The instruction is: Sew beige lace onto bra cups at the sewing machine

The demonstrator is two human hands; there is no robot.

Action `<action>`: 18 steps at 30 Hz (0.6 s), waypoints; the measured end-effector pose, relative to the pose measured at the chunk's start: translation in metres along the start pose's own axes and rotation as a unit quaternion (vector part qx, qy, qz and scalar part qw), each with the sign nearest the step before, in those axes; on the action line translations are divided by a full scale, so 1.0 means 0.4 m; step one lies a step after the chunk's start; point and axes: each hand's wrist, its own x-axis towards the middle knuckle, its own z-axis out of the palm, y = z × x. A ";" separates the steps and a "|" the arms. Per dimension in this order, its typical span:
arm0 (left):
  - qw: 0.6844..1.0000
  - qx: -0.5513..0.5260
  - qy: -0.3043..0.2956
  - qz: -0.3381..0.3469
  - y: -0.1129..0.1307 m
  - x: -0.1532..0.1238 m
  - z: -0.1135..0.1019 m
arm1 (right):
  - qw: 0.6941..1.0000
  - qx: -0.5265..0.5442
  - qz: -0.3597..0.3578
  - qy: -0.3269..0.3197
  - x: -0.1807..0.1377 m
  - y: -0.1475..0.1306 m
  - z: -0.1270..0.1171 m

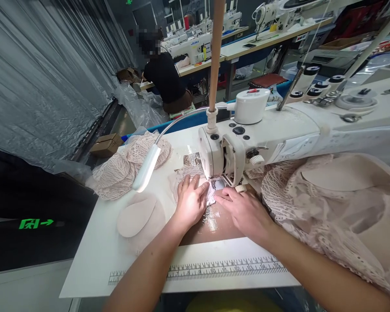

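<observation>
My left hand [191, 203] lies flat, fingers stretched forward, on a small piece of pale pink lace fabric [174, 184] left of the needle area. My right hand [243, 209] rests on the brown taped bed cover, its fingers extended toward the fabric's right edge, just in front of the presser foot. Both hands are close under the head of a white sewing machine [211, 151]. Exactly what the right fingertips touch is hard to make out. A lit lamp [147, 168] on a bendable neck hangs to the left of the hands.
Beige cups [137, 216] lie on the table's left side, with bunched lace [117, 173] behind them. A big lace and cup pile [351, 208] fills the right. A printed ruler [214, 271] runs along the front edge. Further back, a person [165, 78] sits at another machine.
</observation>
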 end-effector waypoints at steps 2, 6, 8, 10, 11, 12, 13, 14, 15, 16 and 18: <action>1.000 -0.007 -0.001 -0.025 -0.005 -0.001 -0.001 | 1.000 0.012 -0.003 0.009 -0.001 0.001 0.002; 0.995 -0.067 -0.006 -0.073 -0.028 -0.005 -0.023 | 0.998 0.062 -0.010 0.028 0.000 0.007 0.007; 0.989 -0.124 -0.045 -0.063 -0.039 -0.018 -0.046 | 0.993 0.107 -0.017 0.049 0.000 0.012 0.009; 0.975 -0.187 -0.118 0.010 -0.041 -0.042 -0.071 | 0.985 0.156 -0.026 0.075 -0.002 0.018 0.010; 0.962 -0.215 -0.154 0.062 -0.037 -0.058 -0.083 | 0.980 0.175 -0.030 0.085 -0.003 0.020 0.010; 0.947 -0.240 -0.179 0.114 -0.029 -0.075 -0.093 | 0.977 0.189 -0.032 0.094 -0.004 0.022 0.010; 0.934 -0.260 -0.189 0.156 -0.019 -0.091 -0.102 | 0.974 0.199 -0.034 0.099 -0.005 0.022 0.009; 0.927 -0.275 -0.182 0.182 -0.008 -0.106 -0.109 | 0.973 0.206 -0.035 0.101 -0.005 0.023 0.007; 0.927 -0.282 -0.160 0.188 0.003 -0.117 -0.115 | 0.972 0.211 -0.036 0.100 -0.006 0.022 0.005; 0.934 -0.281 -0.129 0.177 0.012 -0.125 -0.117 | 0.971 0.214 -0.037 0.096 -0.006 0.022 0.004; 0.957 -0.253 -0.067 0.128 0.025 -0.127 -0.114 | 0.971 0.216 -0.039 0.091 -0.006 0.021 0.001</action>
